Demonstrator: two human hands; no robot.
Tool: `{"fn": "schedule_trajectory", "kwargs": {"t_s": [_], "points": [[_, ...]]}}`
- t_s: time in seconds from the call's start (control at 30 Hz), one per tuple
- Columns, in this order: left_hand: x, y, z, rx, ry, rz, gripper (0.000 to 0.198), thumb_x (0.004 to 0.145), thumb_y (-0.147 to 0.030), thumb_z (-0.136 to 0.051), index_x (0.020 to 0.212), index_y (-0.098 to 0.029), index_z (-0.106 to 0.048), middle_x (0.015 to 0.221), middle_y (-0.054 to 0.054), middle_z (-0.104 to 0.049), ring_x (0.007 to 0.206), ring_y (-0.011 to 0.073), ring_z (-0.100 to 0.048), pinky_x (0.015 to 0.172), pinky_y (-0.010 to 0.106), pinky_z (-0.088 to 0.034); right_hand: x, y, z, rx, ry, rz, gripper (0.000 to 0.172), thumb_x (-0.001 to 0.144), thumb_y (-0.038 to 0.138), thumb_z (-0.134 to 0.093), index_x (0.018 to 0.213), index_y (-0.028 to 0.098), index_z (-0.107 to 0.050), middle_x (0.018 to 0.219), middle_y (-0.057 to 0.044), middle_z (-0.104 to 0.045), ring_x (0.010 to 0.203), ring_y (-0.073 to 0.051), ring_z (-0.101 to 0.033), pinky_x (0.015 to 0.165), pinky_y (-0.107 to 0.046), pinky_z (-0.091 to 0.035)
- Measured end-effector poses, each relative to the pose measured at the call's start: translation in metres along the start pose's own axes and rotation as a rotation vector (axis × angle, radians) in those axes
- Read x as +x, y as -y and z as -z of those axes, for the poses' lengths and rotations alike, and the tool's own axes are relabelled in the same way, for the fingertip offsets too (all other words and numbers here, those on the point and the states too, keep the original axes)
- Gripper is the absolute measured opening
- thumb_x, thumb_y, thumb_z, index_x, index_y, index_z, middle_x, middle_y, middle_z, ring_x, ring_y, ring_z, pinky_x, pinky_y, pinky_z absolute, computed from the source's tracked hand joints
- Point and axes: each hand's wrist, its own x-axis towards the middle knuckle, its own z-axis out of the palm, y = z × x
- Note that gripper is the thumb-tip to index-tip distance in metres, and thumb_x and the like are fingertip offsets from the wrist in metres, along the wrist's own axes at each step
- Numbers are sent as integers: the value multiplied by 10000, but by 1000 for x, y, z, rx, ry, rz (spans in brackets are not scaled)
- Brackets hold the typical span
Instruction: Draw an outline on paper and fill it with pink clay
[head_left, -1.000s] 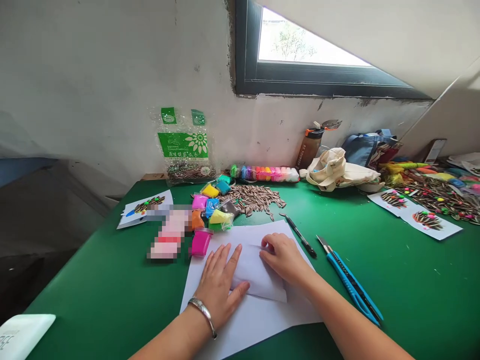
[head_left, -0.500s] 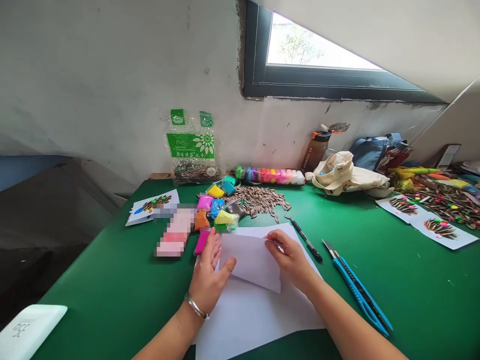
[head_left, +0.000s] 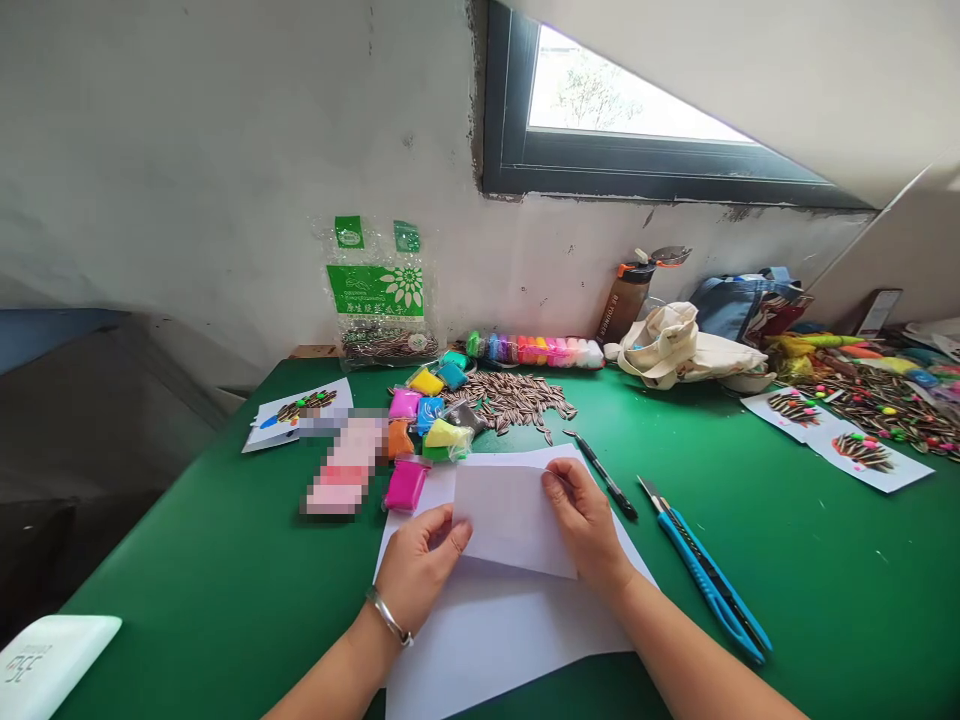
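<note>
A small white sheet of paper (head_left: 506,520) is held between my two hands, tilted above larger white paper (head_left: 517,640) on the table. My left hand (head_left: 420,565), with a silver bangle at the wrist, pinches its left edge between thumb and curled fingers. At the upper right edge, my right hand (head_left: 589,525) grips it with the thumb in front. A magenta clay packet (head_left: 406,485) lies just beyond my left hand. Right of the papers are a black pen (head_left: 604,475) and a blue utility knife (head_left: 709,575) whose blade shows.
Several clay packets (head_left: 450,437) lie by a pile of sunflower seeds (head_left: 517,400). Against the wall stand a seed bag (head_left: 382,300) and a brown bottle (head_left: 624,305). Seed-decorated cards (head_left: 862,452) lie at right, another card (head_left: 296,412) at left. A white device (head_left: 64,655) sits front left.
My left hand's outstretched fingers have closed on the small sheet's left edge. The sheet and my right hand have shifted slightly right, and the view has moved a little.
</note>
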Motion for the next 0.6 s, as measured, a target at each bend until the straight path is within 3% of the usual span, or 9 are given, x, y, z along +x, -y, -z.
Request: {"fn": "schedule_trajectory", "kwargs": {"t_s": [0.13,0.3,0.47,0.6], "points": [[-3,-9,2,145,-27,28,348,781,-482,-530,637,-180,-625,619,-7,-593,602,155,-530,551,232,-403,-3,-2,-2,-22,-63,25,140,901,347,-470,903,213,-510,785,7,-492,711,-137,-468,659,-245,-401],[-4,-18,5,89,31,125,397,719,-560,-544,684,-183,-662,622,4,-591,613,168,-521,569,243,-392,-3,3,-1,-42,-116,37,152,907,350,-456,912,211,-516,796,0,-510,728,-146,-479,673,-253,-402],[-3,-18,5,10,115,313,490,646,-657,-537,621,-173,-602,461,-36,-462,402,105,-336,416,225,-242,-3,8,0,-97,-148,62,145,916,336,-441,923,212,-516,806,-8,-524,749,-156,-492,701,-266,-406],[-4,-17,6,43,83,162,471,688,-592,-561,472,-176,-517,450,-48,-377,450,98,-315,447,220,-222,-3,11,1,-139,-178,146,107,915,289,-447,930,217,-524,818,-14,-543,754,-160,-503,699,-272,-408]]}}
